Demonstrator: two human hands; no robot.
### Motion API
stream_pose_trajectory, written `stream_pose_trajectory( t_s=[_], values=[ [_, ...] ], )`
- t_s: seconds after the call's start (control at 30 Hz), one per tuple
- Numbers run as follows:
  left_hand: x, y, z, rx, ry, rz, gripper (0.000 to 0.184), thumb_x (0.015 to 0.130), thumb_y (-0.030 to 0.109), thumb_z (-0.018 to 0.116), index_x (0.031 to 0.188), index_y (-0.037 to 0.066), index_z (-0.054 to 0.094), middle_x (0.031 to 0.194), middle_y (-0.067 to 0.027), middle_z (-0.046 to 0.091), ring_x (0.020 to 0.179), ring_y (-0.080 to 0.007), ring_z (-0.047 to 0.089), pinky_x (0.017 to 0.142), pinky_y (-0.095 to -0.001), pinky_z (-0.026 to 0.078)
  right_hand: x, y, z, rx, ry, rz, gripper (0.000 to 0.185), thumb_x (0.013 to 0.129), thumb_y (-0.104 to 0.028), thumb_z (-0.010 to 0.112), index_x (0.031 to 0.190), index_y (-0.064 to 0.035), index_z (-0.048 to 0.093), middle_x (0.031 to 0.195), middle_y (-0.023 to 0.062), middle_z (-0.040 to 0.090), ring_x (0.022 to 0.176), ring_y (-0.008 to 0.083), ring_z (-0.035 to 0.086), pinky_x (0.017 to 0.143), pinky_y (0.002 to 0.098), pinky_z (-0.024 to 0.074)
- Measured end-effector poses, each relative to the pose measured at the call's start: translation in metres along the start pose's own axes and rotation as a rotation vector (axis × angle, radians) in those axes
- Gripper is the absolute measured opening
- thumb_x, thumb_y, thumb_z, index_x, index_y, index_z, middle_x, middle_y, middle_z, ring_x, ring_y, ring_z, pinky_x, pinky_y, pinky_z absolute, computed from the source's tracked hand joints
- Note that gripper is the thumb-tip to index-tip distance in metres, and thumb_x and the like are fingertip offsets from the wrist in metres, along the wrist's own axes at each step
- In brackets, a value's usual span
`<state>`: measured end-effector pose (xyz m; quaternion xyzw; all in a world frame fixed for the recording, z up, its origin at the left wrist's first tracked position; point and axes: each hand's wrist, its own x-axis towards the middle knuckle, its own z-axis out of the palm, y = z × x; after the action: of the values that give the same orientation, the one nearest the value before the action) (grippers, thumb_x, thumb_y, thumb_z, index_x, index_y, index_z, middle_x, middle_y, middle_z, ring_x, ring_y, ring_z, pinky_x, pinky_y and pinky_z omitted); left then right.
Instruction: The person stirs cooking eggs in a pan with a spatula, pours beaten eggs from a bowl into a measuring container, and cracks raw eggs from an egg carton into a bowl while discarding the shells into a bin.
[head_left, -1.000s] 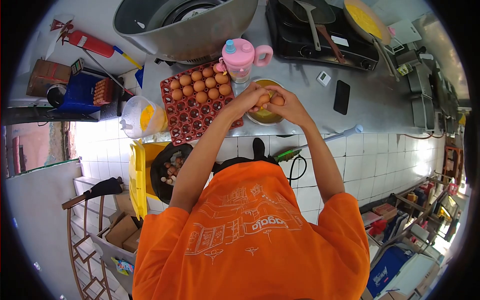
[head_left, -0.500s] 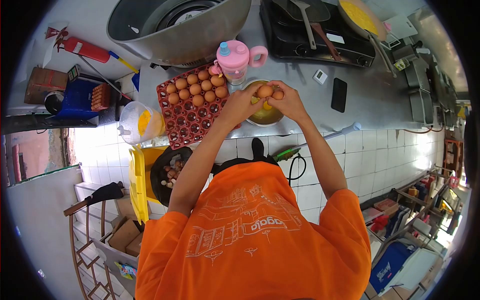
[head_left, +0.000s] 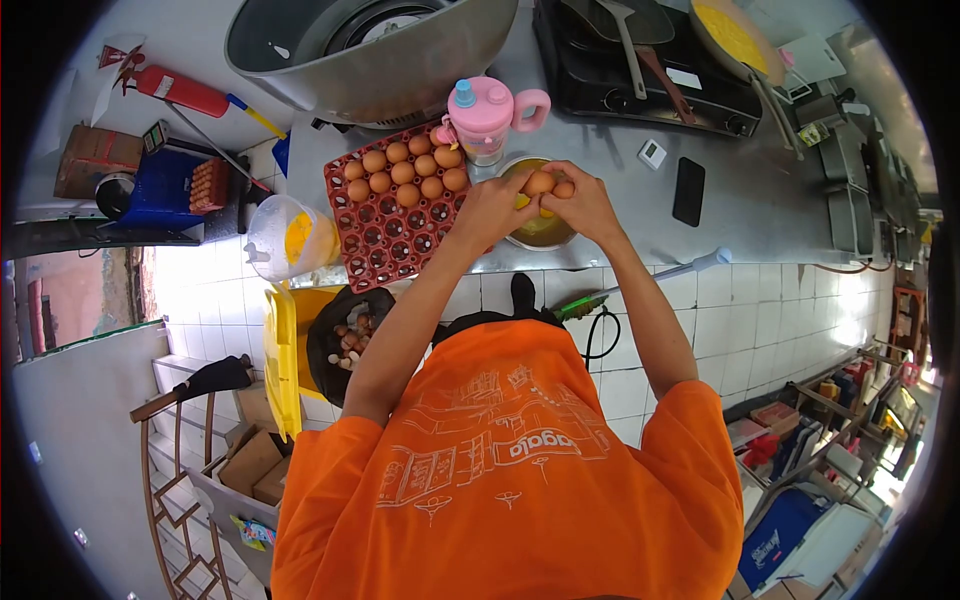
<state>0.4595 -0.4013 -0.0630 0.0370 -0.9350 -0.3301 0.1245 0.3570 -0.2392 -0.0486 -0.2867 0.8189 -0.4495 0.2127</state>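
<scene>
Over a round metal bowl (head_left: 545, 238), my left hand (head_left: 492, 208) and my right hand (head_left: 586, 208) meet with bent fingers. Between the fingertips are two rounded brown pieces of egg (head_left: 540, 183); whether they are halves of one shell or two eggs, I cannot tell. Yellow yolk and clear liquid show in the bowl below. Left of the hands lies a red egg tray (head_left: 385, 262), brown eggs filling part of its far half and its nearer cups bare. A pink-lidded tumbler (head_left: 482, 115) stands just behind the bowl.
A plastic jug (head_left: 265, 240) with yellow contents stands left of the tray. Below the counter, a yellow bin (head_left: 282, 360) holds eggshells in a black bag. A phone (head_left: 689, 192), a small white timer (head_left: 652, 153) and a black stove (head_left: 600, 95) are to the right. Behind stands a large grey pot (head_left: 400, 75).
The view has shifted slightly, moving the counter items a little right and up in the picture. Both hands stay over the bowl with the egg between them.
</scene>
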Motion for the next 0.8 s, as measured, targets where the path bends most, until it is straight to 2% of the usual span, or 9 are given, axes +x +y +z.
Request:
stream_pose_trajectory(
  t_s=[0.23,0.47,0.57,0.63,0.67,0.8],
  values=[
    [-0.003,-0.005,0.009,0.054,0.046,0.024,0.046,0.081,0.03,0.071,0.117,0.005,0.057,0.08,-0.0233,0.068,0.075,-0.0398,0.069,0.068,-0.0491,0.056,-0.001,0.0,0.009,0.001,0.028,0.068,0.051,0.07,-0.026,0.074,0.117,-0.0097,0.064,0.096,0.0158,0.072,0.091,0.0312,0.07,0.084,0.0369,0.0545],
    [-0.002,-0.011,0.016,0.036,0.019,0.041,0.043,0.084,0.029,0.068,0.118,0.004,0.058,0.084,-0.0237,0.068,0.077,-0.0411,0.068,0.07,-0.05,0.055,-0.002,0.014,0.014,-0.018,0.079,0.02,0.05,0.073,-0.025,0.072,0.12,-0.0101,0.062,0.097,0.0169,0.071,0.091,0.0339,0.069,0.084,0.0381,0.0544],
    [-0.003,-0.015,0.009,-0.001,-0.051,0.074,0.043,0.085,0.028,0.068,0.12,0.004,0.059,0.089,-0.0235,0.068,0.081,-0.0408,0.068,0.072,-0.0487,0.055,-0.005,0.022,0.012,-0.081,0.077,-0.04,0.051,0.074,-0.021,0.071,0.122,-0.0105,0.06,0.104,0.0162,0.07,0.095,0.0356,0.068,0.086,0.0393,0.0536],
    [-0.003,-0.018,0.006,-0.008,-0.057,0.106,0.044,0.085,0.027,0.068,0.122,0.005,0.058,0.09,-0.0231,0.068,0.081,-0.0404,0.068,0.072,-0.0477,0.056,-0.007,0.024,0.011,-0.162,0.116,-0.196,0.051,0.075,-0.017,0.072,0.124,-0.0116,0.059,0.107,0.0144,0.069,0.098,0.0365,0.066,0.087,0.0413,0.0528],
    [-0.003,-0.019,0.004,-0.012,-0.058,0.14,0.045,0.085,0.026,0.068,0.124,0.006,0.058,0.092,-0.0227,0.068,0.082,-0.0399,0.068,0.073,-0.0467,0.056,-0.008,0.025,0.011,-0.161,0.116,-0.194,0.051,0.075,-0.017,0.072,0.124,-0.0116,0.059,0.107,0.0144,0.069,0.098,0.0365,0.066,0.087,0.0413,0.0528],
    [0.0,-0.016,-0.006,0.011,-0.082,0.16,0.049,0.084,0.024,0.07,0.127,0.007,0.057,0.093,-0.021,0.068,0.084,-0.038,0.068,0.073,-0.0453,0.056,-0.007,0.018,0.001,-0.446,0.205,-0.411,0.05,0.074,-0.013,0.072,0.123,-0.0158,0.06,0.106,0.0094,0.067,0.092,0.0305,0.063,0.081,0.0417,0.051]
  ],
)
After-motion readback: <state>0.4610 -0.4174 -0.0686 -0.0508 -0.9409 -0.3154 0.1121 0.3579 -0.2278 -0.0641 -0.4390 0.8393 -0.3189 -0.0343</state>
